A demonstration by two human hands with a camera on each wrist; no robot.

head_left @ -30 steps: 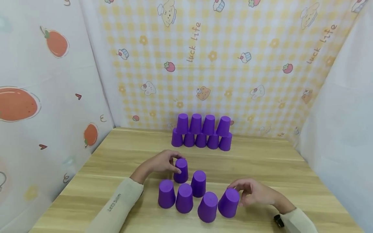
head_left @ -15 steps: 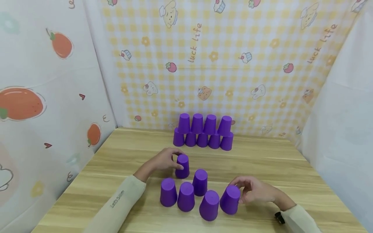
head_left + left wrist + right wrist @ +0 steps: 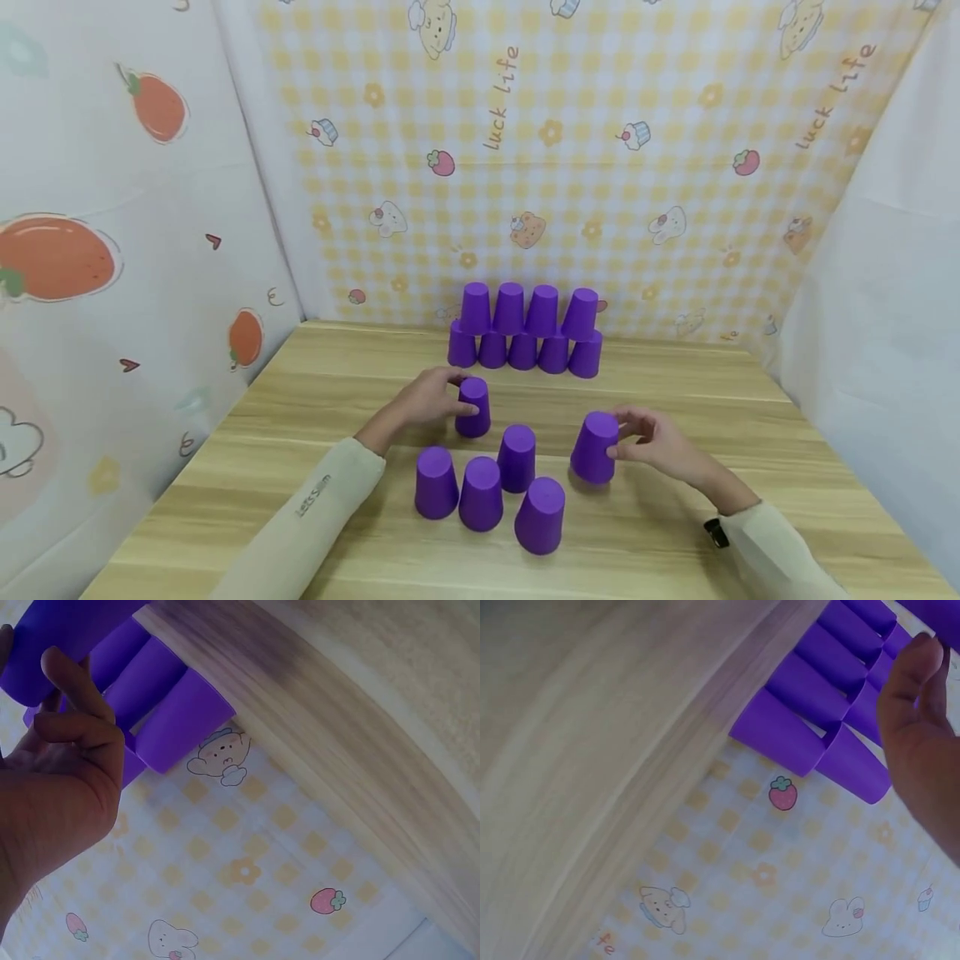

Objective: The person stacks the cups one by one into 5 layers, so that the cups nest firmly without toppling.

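Observation:
My left hand (image 3: 431, 397) grips an upside-down purple plastic cup (image 3: 474, 415) from its left side, thumb across the front. Farther right, my right hand (image 3: 660, 446) pinches another upside-down cup (image 3: 592, 454), which tilts slightly with its base leaning right. Both cups are in front of a two-row wall of upside-down purple cups (image 3: 522, 352) at the back. In the left wrist view, the held cup (image 3: 56, 637) shows at the top left, overlapping the wall. Only a corner of the right hand's cup (image 3: 941, 615) enters the right wrist view.
Several loose upside-down purple cups, among them a near one (image 3: 540, 521) and a left one (image 3: 436, 487), stand on the wooden table (image 3: 322, 367) between my arms. A yellow checked cloth (image 3: 555, 183) hangs right behind the wall of cups.
Both hands have moved away from me toward the wall, each carrying its cup. The right hand's cup has parted from the near loose cup. The head view has tilted slightly.

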